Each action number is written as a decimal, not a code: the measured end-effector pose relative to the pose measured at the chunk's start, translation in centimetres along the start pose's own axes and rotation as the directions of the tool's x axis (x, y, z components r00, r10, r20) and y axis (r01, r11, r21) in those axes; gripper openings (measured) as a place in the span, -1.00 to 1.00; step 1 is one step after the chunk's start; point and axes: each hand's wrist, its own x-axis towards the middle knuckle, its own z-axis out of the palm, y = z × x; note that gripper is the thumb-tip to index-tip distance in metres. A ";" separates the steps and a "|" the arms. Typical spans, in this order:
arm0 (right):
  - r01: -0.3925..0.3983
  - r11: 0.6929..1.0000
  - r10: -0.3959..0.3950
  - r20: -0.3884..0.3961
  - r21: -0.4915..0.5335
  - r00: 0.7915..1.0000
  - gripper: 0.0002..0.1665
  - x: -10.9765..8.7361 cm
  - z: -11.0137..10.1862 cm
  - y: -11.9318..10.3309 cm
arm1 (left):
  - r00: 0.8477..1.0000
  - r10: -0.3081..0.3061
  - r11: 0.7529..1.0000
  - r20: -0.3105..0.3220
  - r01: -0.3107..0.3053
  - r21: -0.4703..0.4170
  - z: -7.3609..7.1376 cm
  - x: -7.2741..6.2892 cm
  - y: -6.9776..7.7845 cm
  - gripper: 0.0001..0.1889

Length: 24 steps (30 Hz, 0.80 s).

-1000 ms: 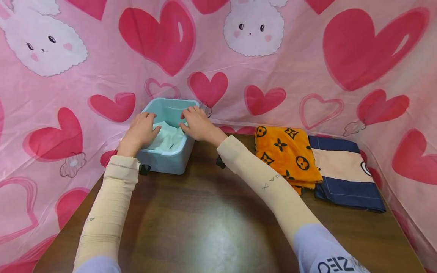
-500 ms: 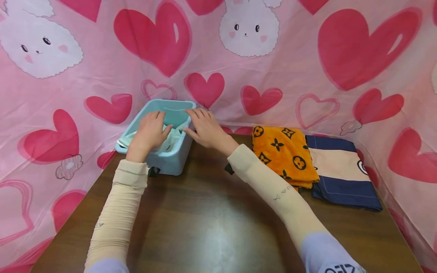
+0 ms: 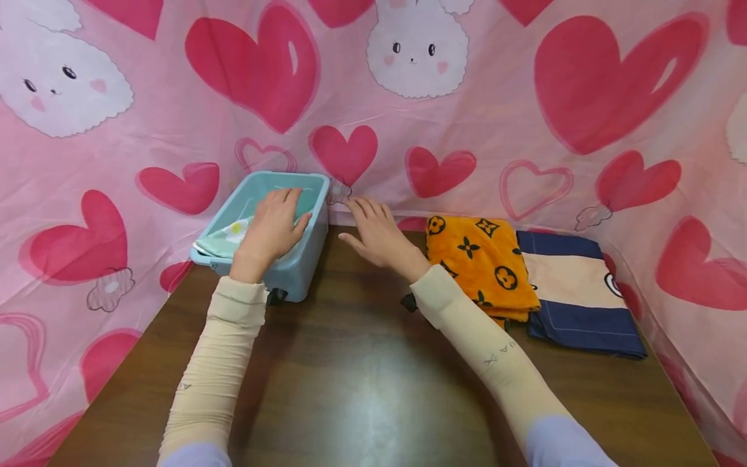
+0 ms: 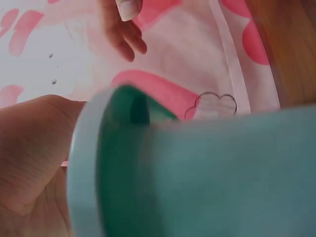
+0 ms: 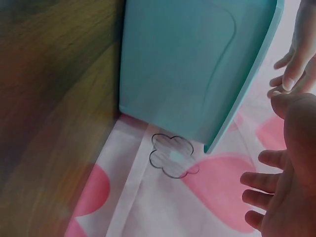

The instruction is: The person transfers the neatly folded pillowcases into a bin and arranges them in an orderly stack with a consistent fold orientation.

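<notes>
In the head view a light blue plastic bin (image 3: 313,258) stands at the back left of the table. A pale mint cloth (image 3: 224,242) with a yellow and white patch lies inside it, partly hidden by my left hand (image 3: 270,227). That hand hovers above the bin's front part, fingers extended and holding nothing. To the right of the bin, my right hand (image 3: 380,235) is in the air with fingers spread and nothing in its grasp. The right wrist view shows the bin's side wall (image 5: 177,64) apart from the right hand (image 5: 289,182).
An orange plush cloth (image 3: 478,259) with black motifs lies folded at the back right. Beside it is a folded navy and cream striped cloth (image 3: 574,292). A pink heart-print sheet (image 3: 362,78) hangs behind the brown wooden table (image 3: 350,389).
Both hands have drawn away from the cloth and moved right; the right hand has left the bin's rim. More of the cloth now shows at the bin's left side.
</notes>
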 end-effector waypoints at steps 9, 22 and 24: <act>-0.092 0.996 0.092 0.034 -0.003 0.995 -0.09 -3.0 -0.1 2.3 | 0.987 0.151 0.986 -0.055 -0.147 0.075 2.4 0.1 3.3 -0.49; -0.182 0.983 0.182 0.074 -0.014 0.980 -0.08 -6.4 -0.1 5.8 | 0.982 0.176 0.965 -0.071 -0.158 0.208 7.7 0.6 7.0 -0.57; -0.181 0.983 0.182 0.068 -0.019 0.981 -0.08 -6.9 -0.1 6.3 | 0.986 0.162 0.966 -0.047 -0.148 0.212 8.5 0.6 7.6 -0.57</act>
